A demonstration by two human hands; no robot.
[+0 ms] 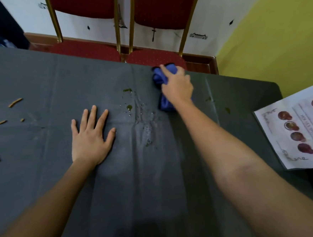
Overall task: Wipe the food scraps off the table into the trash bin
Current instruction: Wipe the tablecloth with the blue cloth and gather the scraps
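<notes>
Cloth, blue & bunched, sits at the far edge of the dark table w/ our R hand gripping it, fingers curled over its top. Just left of the cloth lie green blobs & wet droplets; further left our L hand presses flat, fingers spread, holding nothing. Tan scraps lie far left of the cloth, a menu sheet to its right.
</notes>
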